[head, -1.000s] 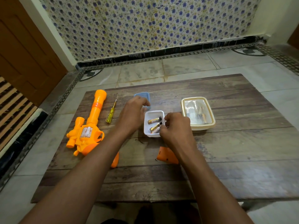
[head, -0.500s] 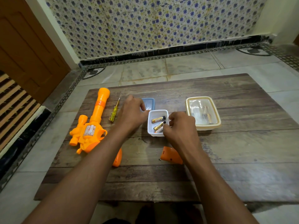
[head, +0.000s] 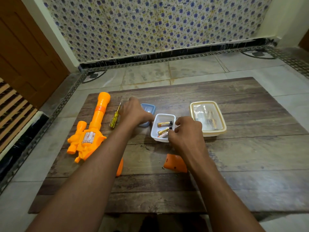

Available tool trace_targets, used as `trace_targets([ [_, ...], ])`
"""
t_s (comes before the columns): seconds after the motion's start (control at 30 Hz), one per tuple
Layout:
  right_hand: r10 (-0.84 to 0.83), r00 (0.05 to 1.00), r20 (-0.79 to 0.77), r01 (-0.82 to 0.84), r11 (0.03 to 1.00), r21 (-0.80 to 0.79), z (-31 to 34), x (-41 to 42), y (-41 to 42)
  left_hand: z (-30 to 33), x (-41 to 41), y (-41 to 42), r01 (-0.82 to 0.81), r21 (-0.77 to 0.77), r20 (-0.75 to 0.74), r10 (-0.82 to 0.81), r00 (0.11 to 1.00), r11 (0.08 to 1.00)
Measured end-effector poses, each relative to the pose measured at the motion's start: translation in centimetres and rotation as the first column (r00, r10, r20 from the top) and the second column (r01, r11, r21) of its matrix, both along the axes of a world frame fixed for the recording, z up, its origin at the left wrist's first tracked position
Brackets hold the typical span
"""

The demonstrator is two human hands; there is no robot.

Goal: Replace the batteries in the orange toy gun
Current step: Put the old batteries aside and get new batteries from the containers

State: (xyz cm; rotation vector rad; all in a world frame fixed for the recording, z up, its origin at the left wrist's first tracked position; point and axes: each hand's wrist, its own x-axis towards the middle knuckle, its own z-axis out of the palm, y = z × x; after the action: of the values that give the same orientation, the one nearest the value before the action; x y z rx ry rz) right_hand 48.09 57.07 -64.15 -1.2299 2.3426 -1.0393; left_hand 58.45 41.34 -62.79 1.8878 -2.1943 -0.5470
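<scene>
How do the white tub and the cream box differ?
The white tub is open with three batteries in plain view; the cream box has a clear lid on, blurring its contents. The white tub looks smaller than the cream box. Both are rectangular plastic containers on the wooden table.

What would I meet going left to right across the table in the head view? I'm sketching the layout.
Orange toy gun → yellow screwdriver → blue lid → white tray with batteries → lidded cream container.

right hand [head: 185, 131] lifted slightly, batteries [head: 164, 128] unmoved
</scene>
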Motion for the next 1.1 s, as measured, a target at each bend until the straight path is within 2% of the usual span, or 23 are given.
trace_targets([
  [0.17, -0.002, 0.999, 0.033, 0.002, 1.000, -0.004, -0.1, -0.1, -0.2, 1.5, 0.9, 0.1, -0.063, 0.208, -0.199, 0.105, 0.974, 0.976],
  [0.3, 0.005, 0.998, 0.055, -0.005, 1.000, 0.007, 0.1, -0.1, -0.2, 2.4, 1.7, 1.7, -0.061, 0.228, -0.290, 0.128, 0.949, 0.972],
  [0.43, 0.002, 0.988, 0.156, 0.001, 1.000, -0.016, -0.1, 0.2, -0.4, 2.0, 1.6, 4.8, 0.032, 0.272, -0.343, 0.066, 0.937, 0.962],
  [0.57, -0.005, 0.967, 0.254, 0.016, 0.999, -0.039, 0.2, 0.2, -0.2, 0.8, 1.4, 7.1, 0.035, 0.229, -0.333, 0.044, 0.942, 0.973],
  [0.67, 0.016, 0.957, 0.288, 0.015, 0.994, -0.107, 0.4, 0.1, 0.2, 0.0, 1.6, 7.8, 0.015, 0.176, -0.389, 0.055, 0.920, 0.984],
  [0.77, 0.008, 0.952, 0.305, 0.026, 0.994, -0.108, 0.2, -0.2, 0.3, -1.2, 1.6, 8.3, -0.063, 0.106, -0.446, 0.105, 0.889, 0.992],
  [0.9, 0.022, 0.968, 0.251, -0.005, 0.998, -0.067, -0.4, -0.7, -0.1, -1.9, 1.4, 8.6, -0.142, 0.021, -0.484, 0.134, 0.865, 0.990],
  [1.1, 0.021, 0.984, 0.178, -0.011, 0.998, -0.060, -0.4, -0.6, -0.7, -2.5, 0.8, 8.8, -0.156, -0.020, -0.491, 0.127, 0.862, 0.987],
])
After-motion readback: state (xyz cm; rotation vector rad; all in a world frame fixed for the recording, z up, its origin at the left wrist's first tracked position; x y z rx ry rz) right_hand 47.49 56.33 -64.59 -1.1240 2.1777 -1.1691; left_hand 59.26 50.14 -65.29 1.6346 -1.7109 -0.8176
